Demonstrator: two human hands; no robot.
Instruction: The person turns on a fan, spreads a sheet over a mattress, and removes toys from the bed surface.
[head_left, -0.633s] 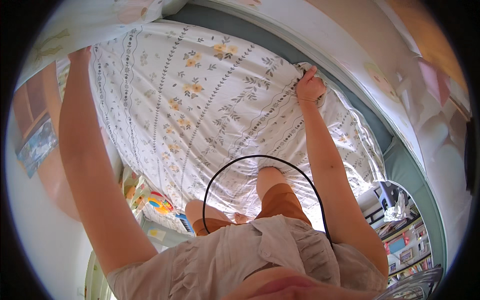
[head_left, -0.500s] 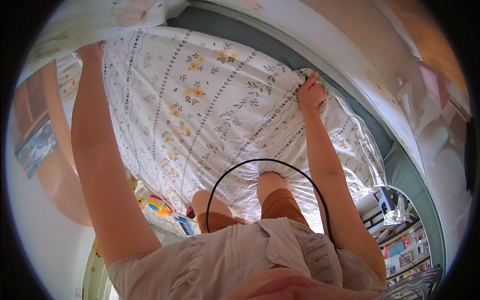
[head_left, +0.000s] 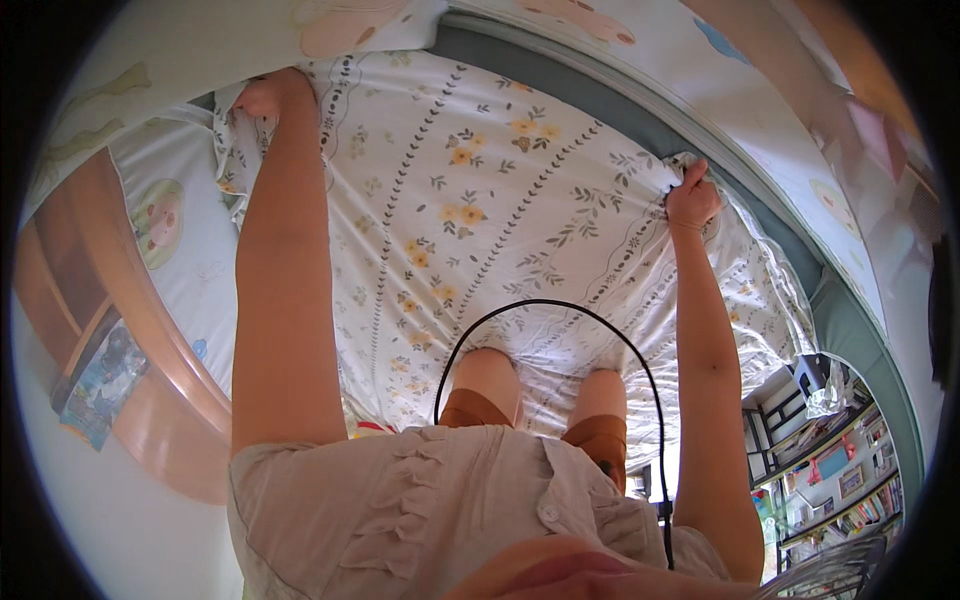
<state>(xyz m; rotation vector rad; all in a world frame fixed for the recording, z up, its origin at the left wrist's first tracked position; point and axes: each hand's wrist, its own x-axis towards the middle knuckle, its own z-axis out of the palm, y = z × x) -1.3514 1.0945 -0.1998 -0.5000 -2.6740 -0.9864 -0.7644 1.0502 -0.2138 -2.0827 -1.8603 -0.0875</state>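
A white bed sheet point(head_left: 520, 235) printed with yellow flowers, grey leaves and vine stripes stretches between my two arms. My left hand point(head_left: 272, 93) is closed on its far left edge, where a loose fold hangs beside the wrist. At the far right edge my right hand point(head_left: 693, 200) grips a bunched part of the same cloth in a fist, thumb uppermost. Creases fan out from the right-hand grip. The near part of the sheet lies wrinkled around my bare knees point(head_left: 487, 375).
A grey-green padded bed border point(head_left: 560, 85) curves along the far and right sides. Cartoon-printed curtain-like fabric point(head_left: 165, 215) hangs around. Brown wooden furniture point(head_left: 75, 270) stands at left, bookshelves point(head_left: 840, 490) at lower right. A black cable point(head_left: 540, 302) loops before my body.
The whole view has shifted, so both hands and the sheet appear farther right. Both fists still grip the cloth. The toys at the lower left have mostly gone out of sight.
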